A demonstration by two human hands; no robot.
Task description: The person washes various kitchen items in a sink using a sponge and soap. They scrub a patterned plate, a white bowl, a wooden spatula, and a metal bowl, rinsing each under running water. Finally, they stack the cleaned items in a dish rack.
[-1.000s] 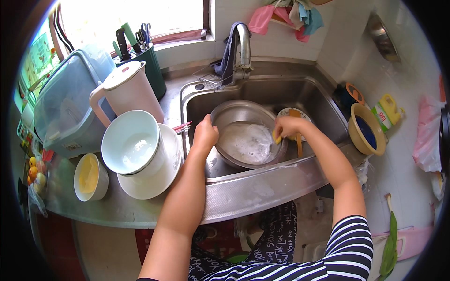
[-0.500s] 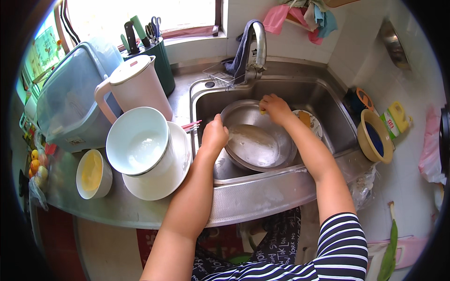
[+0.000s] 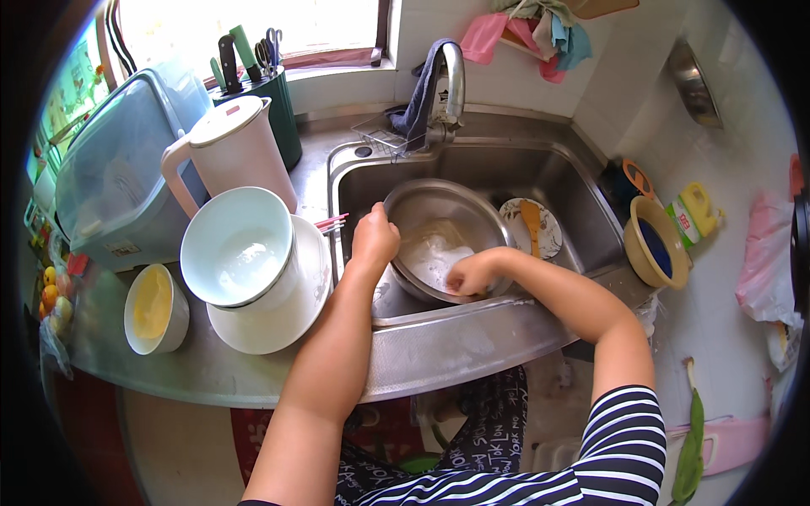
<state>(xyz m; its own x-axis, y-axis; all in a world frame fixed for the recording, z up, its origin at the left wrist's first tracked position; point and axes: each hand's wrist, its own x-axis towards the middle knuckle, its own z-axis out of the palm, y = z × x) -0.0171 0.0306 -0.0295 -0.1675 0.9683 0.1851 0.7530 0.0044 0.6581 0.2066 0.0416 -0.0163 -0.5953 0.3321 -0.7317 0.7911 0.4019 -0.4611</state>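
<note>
A large stainless steel basin [image 3: 485, 221] rests tilted in the metal sink [image 3: 582, 173], with cloudy, foamy water pooled inside. My left hand [image 3: 375, 239] is closed around its left rim. Down inside the basin, at the near right side, my right hand [image 3: 474, 273] is pressed to the wall with fingers curled. Whatever those fingers hold is hidden now; a small yellow bit showed at them earlier. Behind the basin to the right, a patterned plate [image 3: 550, 240] lies in the sink with a wooden spatula [image 3: 531, 219] on it.
Left of the sink stand stacked pale bowls [image 3: 232, 253] on a white plate [image 3: 274, 325], chopsticks [image 3: 332, 223], a small bowl [image 3: 173, 325], a pink kettle [image 3: 240, 156] and a knife block [image 3: 283, 118]. A faucet [image 3: 454, 84] rises behind. To the right are a tan basin [image 3: 643, 253] and yellow bottle [image 3: 699, 207].
My right hand has moved from the basin's far rim down to its near inner side. My left hand keeps its grip on the left rim. The view has shifted slightly.
</note>
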